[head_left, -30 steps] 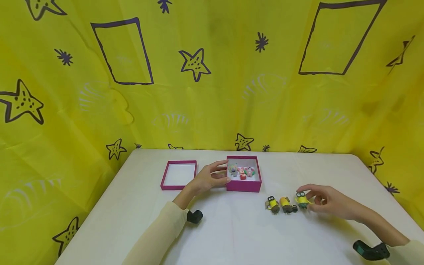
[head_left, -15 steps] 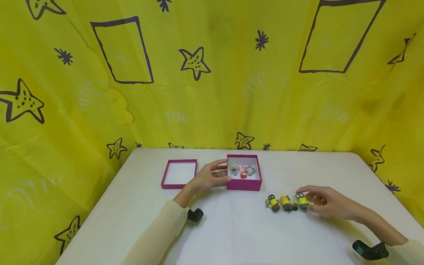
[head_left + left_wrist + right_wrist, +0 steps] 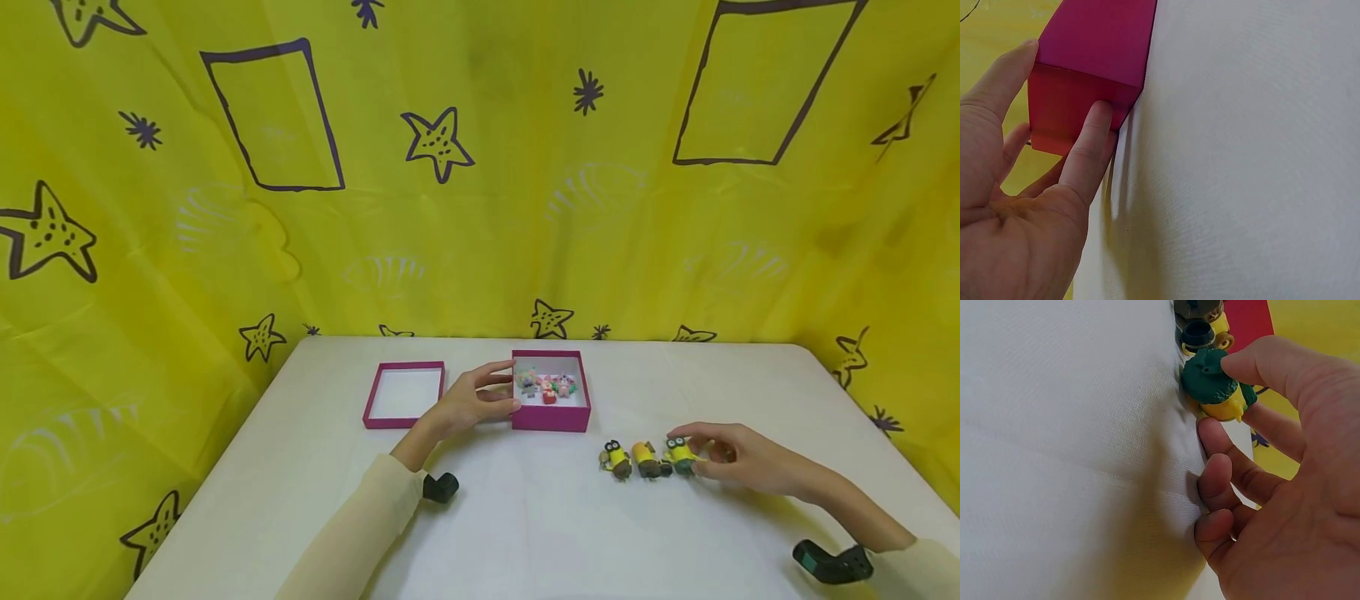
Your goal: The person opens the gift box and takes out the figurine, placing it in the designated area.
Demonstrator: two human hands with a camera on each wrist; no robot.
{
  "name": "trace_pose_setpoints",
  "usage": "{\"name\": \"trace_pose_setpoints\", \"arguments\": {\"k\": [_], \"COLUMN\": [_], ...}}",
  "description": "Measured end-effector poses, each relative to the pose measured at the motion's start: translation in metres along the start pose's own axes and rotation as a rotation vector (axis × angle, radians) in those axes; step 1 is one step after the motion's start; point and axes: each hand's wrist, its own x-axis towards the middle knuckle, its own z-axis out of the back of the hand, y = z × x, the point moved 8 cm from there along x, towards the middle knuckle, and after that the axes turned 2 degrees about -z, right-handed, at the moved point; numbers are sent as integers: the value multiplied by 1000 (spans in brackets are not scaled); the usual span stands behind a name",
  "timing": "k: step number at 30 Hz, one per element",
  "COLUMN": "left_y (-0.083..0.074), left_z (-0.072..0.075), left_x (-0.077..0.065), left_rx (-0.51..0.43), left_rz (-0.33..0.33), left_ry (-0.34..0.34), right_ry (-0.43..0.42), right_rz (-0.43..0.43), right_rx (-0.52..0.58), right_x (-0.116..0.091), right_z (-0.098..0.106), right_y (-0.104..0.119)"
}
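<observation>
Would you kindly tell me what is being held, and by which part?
The right hand pinches the yellow-and-green figurine by its green base and head; the left hand touches the box.

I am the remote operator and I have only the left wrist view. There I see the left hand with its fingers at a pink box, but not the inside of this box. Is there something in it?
Observer: Yes, the head view shows three small figures inside the pink box.
Operator: Thank you. Is anything being held somewhere else?
Observer: Yes, the right hand pinches a yellow and green figure.
Operator: Good. And what lies to the left of the box, as the head camera sees it?
Observer: A shallow pink lid, with its white inside facing up.
</observation>
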Motion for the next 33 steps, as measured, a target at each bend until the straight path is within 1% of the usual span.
{"name": "trace_pose_setpoints", "arguments": {"k": [6,11,17,24,29,33], "left_y": [1,2,2,1,3,2], "left_z": [1,1,1,1,1,0], "left_x": [0,0,0,-3,-2,-2], "left_rx": [2,2,4,23,6,1], "left_rz": [13,9,14,4,5,3], "left_ry": [-3,-4,-4,1,3,4], "right_ry": [5,-5,0,82,139,174], "right_rz": [5,25,29,-4,1,-22], "right_rx": [5,-1,0,27,21,24], "right_x": [0,0,0,3,6,6], "right_z": [0,1,1,-2,-1,1], "right_y": [-2,-2,-1,0,5,8]}}
